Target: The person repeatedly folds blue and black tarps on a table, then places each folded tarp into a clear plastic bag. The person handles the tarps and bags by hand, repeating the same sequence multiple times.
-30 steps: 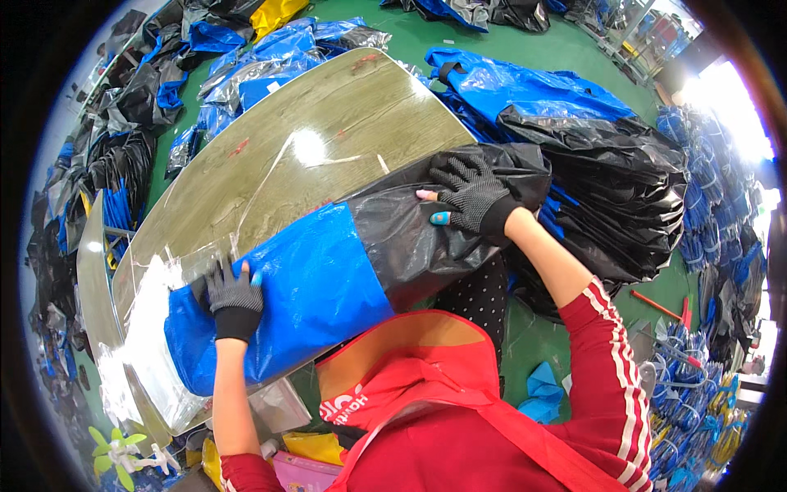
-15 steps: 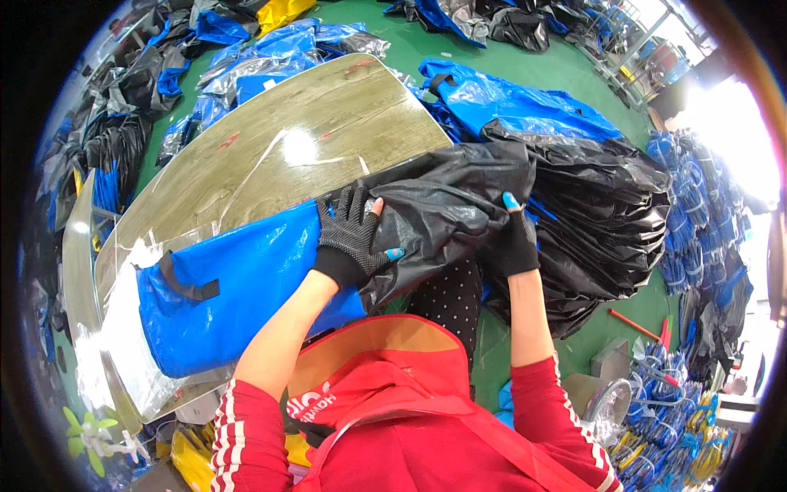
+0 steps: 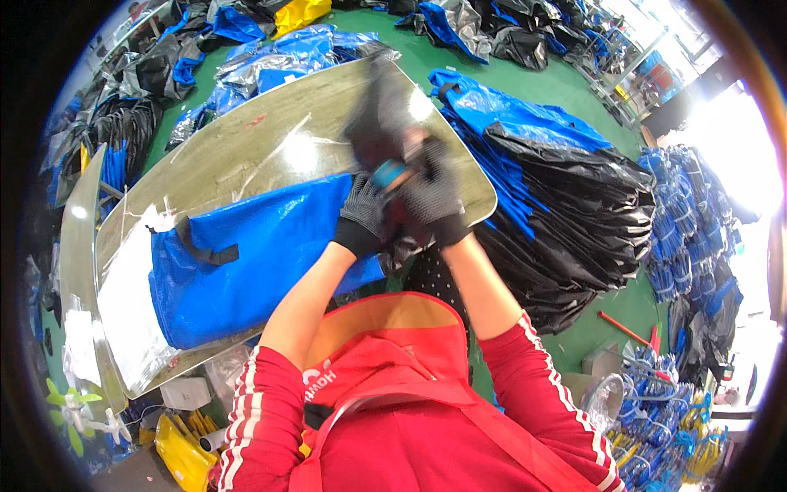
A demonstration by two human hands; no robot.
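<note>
A blue and black plastic bag [image 3: 246, 254] lies across a wood-patterned tabletop, its blue end flat with a black strap on it. The black part is bunched up between my hands and smeared by motion, some of it sticking up toward the far edge. My left hand [image 3: 362, 215], in a black dotted glove with bare fingertips, is closed on the bag where blue meets black. Right beside it, my right hand [image 3: 434, 193], gloved alike, grips the bunched black part. Blur hides most of the fingers.
Right of the tabletop [image 3: 213, 180] lies a large pile of blue and black bags [image 3: 566, 213]. More bags [image 3: 279, 61] lie on the green floor [image 3: 443, 45] beyond. Tied blue bundles [image 3: 676, 221] stand at the far right. A green-bladed small fan [image 3: 75, 402] is at the lower left.
My right hand has swung left to meet my left hand, bringing the bag's black end off the right-hand pile and bunching it over the tabletop. The blue end stays flat.
</note>
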